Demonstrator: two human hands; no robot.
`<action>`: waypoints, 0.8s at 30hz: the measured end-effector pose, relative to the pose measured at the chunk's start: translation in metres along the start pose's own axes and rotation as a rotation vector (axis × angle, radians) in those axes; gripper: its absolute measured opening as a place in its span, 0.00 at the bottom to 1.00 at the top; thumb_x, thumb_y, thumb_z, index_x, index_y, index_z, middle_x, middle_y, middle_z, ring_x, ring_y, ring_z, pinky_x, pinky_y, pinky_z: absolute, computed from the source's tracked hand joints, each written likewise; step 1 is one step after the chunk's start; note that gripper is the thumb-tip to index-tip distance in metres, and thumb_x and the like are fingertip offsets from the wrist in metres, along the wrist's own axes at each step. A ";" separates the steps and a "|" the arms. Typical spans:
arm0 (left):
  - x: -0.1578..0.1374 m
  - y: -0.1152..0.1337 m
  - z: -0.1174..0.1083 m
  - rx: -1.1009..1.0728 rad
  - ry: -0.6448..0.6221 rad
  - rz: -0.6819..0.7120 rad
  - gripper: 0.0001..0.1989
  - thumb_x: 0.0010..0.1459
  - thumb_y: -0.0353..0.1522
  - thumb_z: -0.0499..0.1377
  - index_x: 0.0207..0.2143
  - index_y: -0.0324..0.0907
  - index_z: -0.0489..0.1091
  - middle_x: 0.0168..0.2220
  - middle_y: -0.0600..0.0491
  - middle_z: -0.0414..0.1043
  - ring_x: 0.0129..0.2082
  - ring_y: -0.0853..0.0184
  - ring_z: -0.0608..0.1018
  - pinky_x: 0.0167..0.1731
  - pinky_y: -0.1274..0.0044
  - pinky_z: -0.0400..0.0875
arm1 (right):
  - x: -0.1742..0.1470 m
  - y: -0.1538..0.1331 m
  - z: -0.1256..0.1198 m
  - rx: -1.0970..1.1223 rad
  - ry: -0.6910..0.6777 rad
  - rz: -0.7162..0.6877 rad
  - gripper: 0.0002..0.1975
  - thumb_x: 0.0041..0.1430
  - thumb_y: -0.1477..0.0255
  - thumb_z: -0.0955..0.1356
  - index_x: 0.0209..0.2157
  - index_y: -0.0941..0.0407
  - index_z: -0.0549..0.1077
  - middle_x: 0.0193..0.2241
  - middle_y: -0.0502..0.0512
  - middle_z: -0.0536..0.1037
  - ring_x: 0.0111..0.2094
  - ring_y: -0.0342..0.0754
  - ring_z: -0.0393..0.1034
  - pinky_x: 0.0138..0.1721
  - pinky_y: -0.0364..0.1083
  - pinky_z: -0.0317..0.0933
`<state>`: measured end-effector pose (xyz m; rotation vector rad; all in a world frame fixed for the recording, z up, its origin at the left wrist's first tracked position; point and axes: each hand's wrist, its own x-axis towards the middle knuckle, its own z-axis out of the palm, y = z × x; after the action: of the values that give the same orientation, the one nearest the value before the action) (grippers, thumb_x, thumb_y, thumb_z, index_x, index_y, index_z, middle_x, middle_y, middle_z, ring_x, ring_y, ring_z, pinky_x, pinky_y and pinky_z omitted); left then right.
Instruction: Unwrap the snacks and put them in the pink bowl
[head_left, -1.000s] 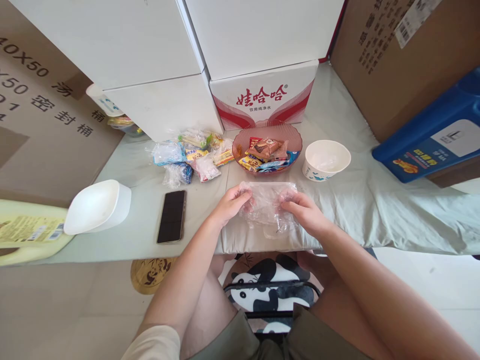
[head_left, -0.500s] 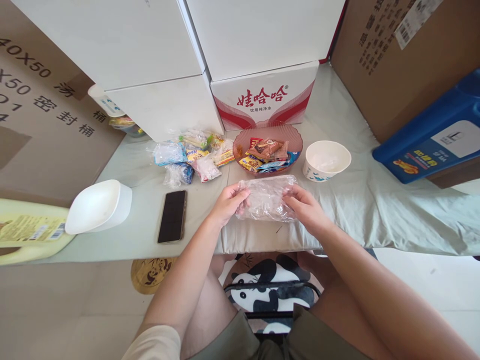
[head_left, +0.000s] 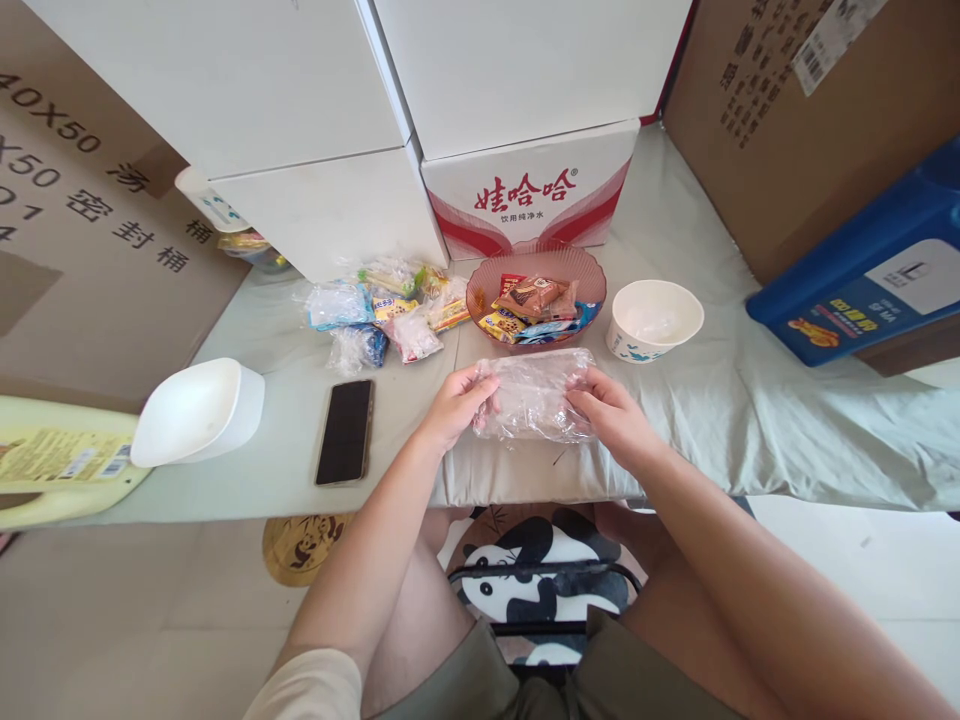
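Between my two hands a clear plastic bag (head_left: 534, 395) is spread out near the table's front edge. My left hand (head_left: 459, 405) is closed on its left side, thumb on top. My right hand (head_left: 606, 405) pinches the right side the same way. Just beyond the bag stands a pink ribbed bowl (head_left: 480, 300) with several wrapped snacks (head_left: 536, 300) in it. Right of that bowl is a white paper tub (head_left: 652, 335) with something clear inside. A pile of snacks wrapped in clear plastic (head_left: 397, 310) lies to the bowl's left.
A phone (head_left: 344, 432) lies left of my left arm, and a white plastic bowl (head_left: 202, 415) sits farther left beside a pale yellow jug (head_left: 67, 465). White boxes (head_left: 532, 190) stand behind. On the right are a blue bottle (head_left: 862, 270) and a brown carton (head_left: 810, 130).
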<state>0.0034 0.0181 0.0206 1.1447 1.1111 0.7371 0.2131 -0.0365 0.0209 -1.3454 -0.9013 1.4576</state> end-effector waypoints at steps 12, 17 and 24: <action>0.005 -0.001 -0.005 -0.149 0.260 0.207 0.16 0.45 0.39 0.68 0.30 0.42 0.65 0.15 0.63 0.63 0.12 0.78 0.60 0.12 0.84 0.51 | 0.001 0.002 -0.004 -0.041 0.125 -0.176 0.13 0.50 0.60 0.69 0.29 0.54 0.67 0.20 0.45 0.69 0.21 0.40 0.60 0.24 0.42 0.53; 0.005 0.003 -0.007 -0.206 0.266 0.307 0.19 0.41 0.37 0.70 0.30 0.43 0.63 0.17 0.65 0.61 0.13 0.80 0.58 0.13 0.85 0.50 | 0.002 0.002 -0.004 -0.068 0.213 -0.231 0.11 0.51 0.62 0.68 0.29 0.55 0.68 0.19 0.45 0.68 0.20 0.40 0.60 0.23 0.41 0.51; -0.001 0.008 -0.007 -0.242 0.369 0.498 0.18 0.50 0.39 0.66 0.23 0.42 0.59 0.14 0.64 0.53 0.13 0.79 0.56 0.15 0.84 0.50 | 0.003 0.001 -0.006 -0.119 0.319 -0.262 0.07 0.54 0.65 0.66 0.29 0.54 0.67 0.20 0.46 0.68 0.22 0.42 0.61 0.26 0.42 0.55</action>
<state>-0.0031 0.0215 0.0281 1.1115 1.0046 1.4773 0.2190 -0.0347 0.0182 -1.4360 -0.9237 0.9706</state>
